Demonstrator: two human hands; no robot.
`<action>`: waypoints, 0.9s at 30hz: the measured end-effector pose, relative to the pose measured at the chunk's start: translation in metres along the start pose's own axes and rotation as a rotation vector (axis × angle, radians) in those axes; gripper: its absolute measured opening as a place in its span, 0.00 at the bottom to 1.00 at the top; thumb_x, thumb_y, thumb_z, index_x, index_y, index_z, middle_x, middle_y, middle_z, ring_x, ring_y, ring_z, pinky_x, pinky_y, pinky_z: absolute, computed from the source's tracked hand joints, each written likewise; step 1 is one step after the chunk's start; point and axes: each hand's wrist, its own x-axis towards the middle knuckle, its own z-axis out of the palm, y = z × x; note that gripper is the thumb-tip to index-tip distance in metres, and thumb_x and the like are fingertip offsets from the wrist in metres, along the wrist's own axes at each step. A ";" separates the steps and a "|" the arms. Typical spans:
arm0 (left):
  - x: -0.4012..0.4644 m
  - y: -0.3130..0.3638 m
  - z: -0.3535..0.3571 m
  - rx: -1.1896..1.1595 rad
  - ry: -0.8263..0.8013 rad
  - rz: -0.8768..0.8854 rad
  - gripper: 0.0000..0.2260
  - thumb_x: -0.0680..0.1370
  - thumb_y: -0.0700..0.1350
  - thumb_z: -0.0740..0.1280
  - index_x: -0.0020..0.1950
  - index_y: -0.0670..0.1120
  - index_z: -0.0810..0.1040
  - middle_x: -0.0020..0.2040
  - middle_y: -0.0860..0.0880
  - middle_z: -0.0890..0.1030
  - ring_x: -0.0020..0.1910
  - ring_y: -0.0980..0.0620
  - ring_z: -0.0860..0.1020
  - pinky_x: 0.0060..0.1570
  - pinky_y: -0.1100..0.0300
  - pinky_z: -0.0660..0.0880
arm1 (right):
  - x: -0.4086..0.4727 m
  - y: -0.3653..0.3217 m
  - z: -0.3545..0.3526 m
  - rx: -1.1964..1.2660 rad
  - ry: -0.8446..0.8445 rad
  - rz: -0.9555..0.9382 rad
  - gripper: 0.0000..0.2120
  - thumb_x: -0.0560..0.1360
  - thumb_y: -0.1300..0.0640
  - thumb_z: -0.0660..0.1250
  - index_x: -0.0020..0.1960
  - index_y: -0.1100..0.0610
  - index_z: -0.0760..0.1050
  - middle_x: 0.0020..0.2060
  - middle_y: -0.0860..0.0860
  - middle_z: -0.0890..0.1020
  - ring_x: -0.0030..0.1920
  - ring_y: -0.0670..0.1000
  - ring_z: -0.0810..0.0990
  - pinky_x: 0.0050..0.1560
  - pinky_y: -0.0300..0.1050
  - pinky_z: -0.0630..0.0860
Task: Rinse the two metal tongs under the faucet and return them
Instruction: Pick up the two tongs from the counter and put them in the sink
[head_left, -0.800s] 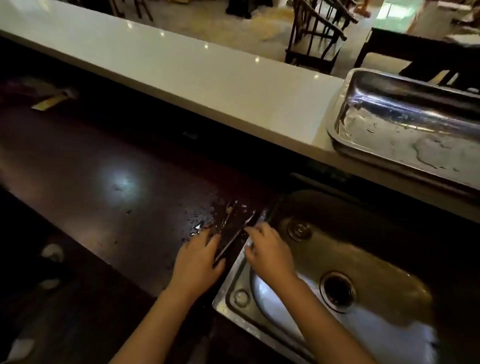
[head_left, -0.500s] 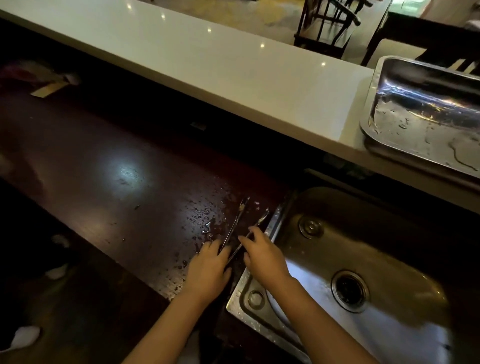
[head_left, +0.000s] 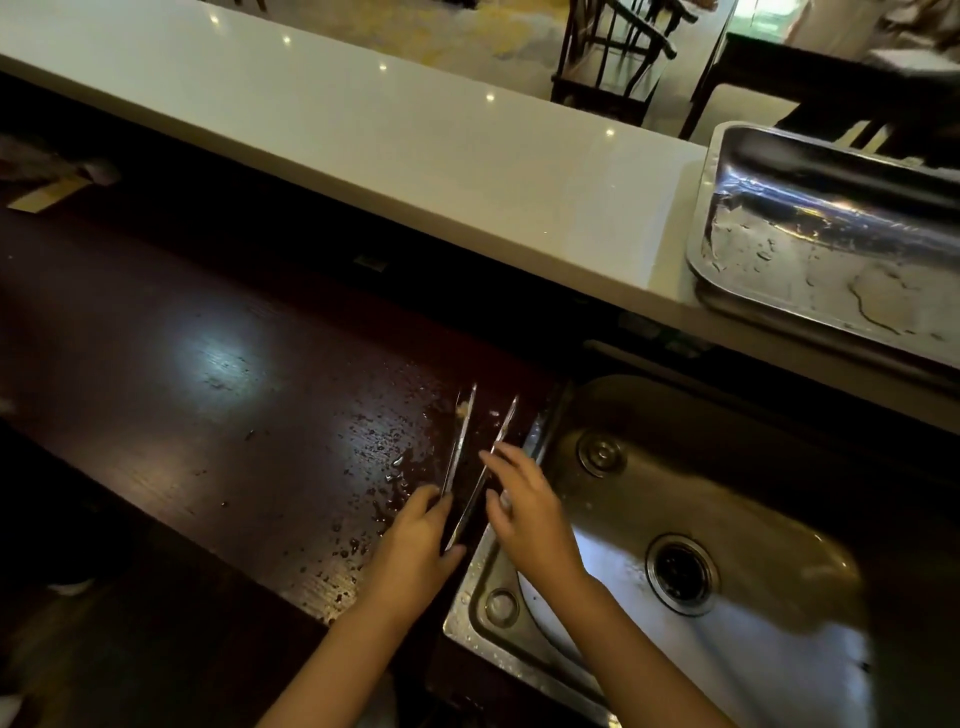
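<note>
Two thin metal tongs lie side by side on the wet dark counter just left of the sink, tips pointing away from me: the left tong (head_left: 462, 436) and the right tong (head_left: 493, 457). My left hand (head_left: 415, 545) curls around their near ends, fingers against the left tong and thumb under the end of the right one. My right hand (head_left: 527, 512) hovers over the sink's left rim with fingers spread, index fingertip and thumb touching the right tong. No faucet is in view.
The steel sink (head_left: 727, 478) with its drain (head_left: 680, 571) fills the lower right. A raised white counter (head_left: 415, 150) runs across the back and carries a wet metal tray (head_left: 831, 270) at right. Water drops dot the dark counter (head_left: 208, 415). Chairs stand beyond.
The tongs have stayed on the counter beside the sink. My right hand's fingers have spread and lifted off the right tong. My left hand has stayed at the near ends.
</note>
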 end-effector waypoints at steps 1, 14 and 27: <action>0.000 0.005 -0.001 -0.023 0.020 0.014 0.28 0.72 0.45 0.70 0.70 0.44 0.66 0.70 0.48 0.66 0.65 0.51 0.70 0.59 0.59 0.72 | -0.004 -0.002 -0.005 0.149 0.126 0.085 0.18 0.76 0.61 0.63 0.65 0.53 0.70 0.65 0.46 0.68 0.62 0.45 0.72 0.56 0.29 0.70; 0.012 0.098 0.046 -0.522 -0.171 0.003 0.28 0.72 0.48 0.70 0.68 0.57 0.62 0.55 0.62 0.74 0.48 0.57 0.78 0.42 0.70 0.75 | -0.052 0.060 -0.069 0.678 0.181 0.737 0.05 0.72 0.65 0.67 0.48 0.65 0.74 0.34 0.57 0.79 0.24 0.47 0.76 0.26 0.37 0.77; 0.083 0.099 0.176 -0.309 -0.539 -0.264 0.05 0.74 0.38 0.65 0.42 0.41 0.81 0.32 0.46 0.79 0.27 0.53 0.77 0.33 0.58 0.77 | -0.065 0.183 -0.041 0.474 0.062 1.014 0.05 0.71 0.65 0.67 0.40 0.57 0.79 0.40 0.60 0.84 0.41 0.58 0.84 0.46 0.57 0.81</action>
